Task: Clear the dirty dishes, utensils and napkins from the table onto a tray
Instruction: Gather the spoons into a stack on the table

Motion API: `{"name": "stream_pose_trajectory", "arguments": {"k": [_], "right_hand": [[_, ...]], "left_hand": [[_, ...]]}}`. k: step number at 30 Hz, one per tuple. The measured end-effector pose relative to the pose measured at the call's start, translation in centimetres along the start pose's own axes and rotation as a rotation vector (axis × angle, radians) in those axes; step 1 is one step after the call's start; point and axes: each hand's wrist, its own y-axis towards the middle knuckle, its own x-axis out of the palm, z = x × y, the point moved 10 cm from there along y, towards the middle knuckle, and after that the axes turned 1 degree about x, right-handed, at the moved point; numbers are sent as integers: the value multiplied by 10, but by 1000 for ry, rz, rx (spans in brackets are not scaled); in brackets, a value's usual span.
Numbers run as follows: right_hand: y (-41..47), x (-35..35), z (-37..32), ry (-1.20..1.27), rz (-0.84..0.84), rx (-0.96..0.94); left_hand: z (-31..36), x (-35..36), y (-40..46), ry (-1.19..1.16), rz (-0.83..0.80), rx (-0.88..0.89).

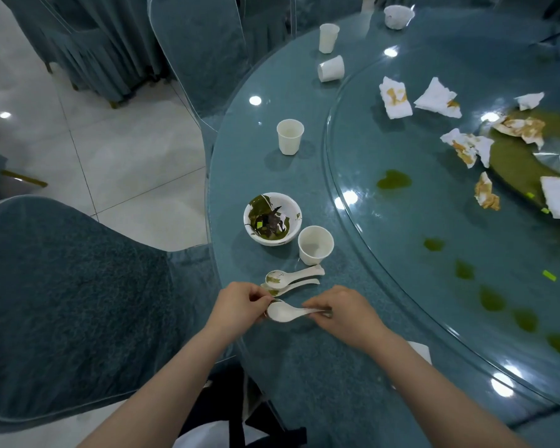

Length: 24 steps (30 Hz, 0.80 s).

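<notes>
round teal glass-topped table [272, 367]: left hand [238, 305] pinches white ceramic soup spoon [282, 312] at its bowl, right hand [343, 313] pinches its handle; two soiled spoons [291, 279] just beyond.

A round bench [304, 367] with a teal cover under glass carries a big glass turntable [434, 195] smeared with green sauce spots [393, 180]. Two chairs in teal covers [62, 302] [201, 50] stand at the bench edge, on a floor of pale glossy tiles [126, 163].
</notes>
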Motion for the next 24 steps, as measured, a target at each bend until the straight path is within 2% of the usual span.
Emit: {"name": "stream_pose_trajectory", "arguments": {"k": [2,7,10,14,17,21,24], "right_hand": [[4,0,0,-3,3,20],[17,7,-1,-64,-17,24],[23,6,1,-102,-9,34],[32,-19,7,-86,154,56],[45,-23,5,-166,153,37],[61,-15,-8,-299,127,-26],[65,-6,-7,-352,85,-34]], "left_hand": [[0,-1,3,-27,-2,-4],[-6,2,11,-278,-29,-74],[-5,5,17,-327,-49,-82],[-9,-8,28,-200,42,-65],[-20,-17,33,-45,105,-101],[-32,0,39,41,-39,-159],[-31,11,41,1,-84,-156]]}}
